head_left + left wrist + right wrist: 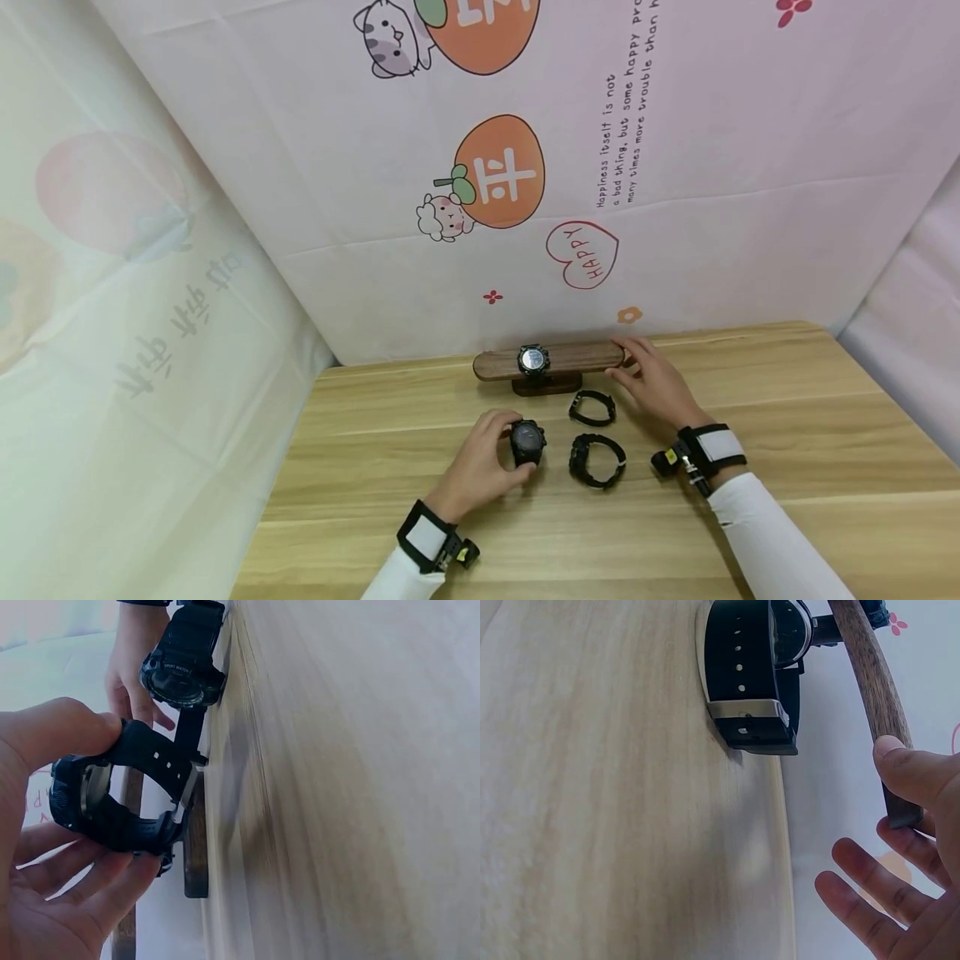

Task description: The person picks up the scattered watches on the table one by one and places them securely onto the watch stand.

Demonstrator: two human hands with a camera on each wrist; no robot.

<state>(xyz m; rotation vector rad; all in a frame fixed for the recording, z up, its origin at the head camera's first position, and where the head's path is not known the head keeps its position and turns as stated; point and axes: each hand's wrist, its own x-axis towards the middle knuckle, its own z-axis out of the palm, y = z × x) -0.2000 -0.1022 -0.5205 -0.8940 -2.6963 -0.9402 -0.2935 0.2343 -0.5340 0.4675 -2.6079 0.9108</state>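
Black watch (527, 442) is pinched by left hand (477, 467), wooden stand (581, 358) by right hand (660, 387); stand might get tipped if its end's pushed down.

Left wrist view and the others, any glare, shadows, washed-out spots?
Head view: fairly even light, possible glare on the black round-faced watch on the brown wooden bar stand; left wrist view: light wooden tabletop washed out at upper right, soft shadow streaks beside the stand; right wrist view: broad, faint shadow across the tabletop.
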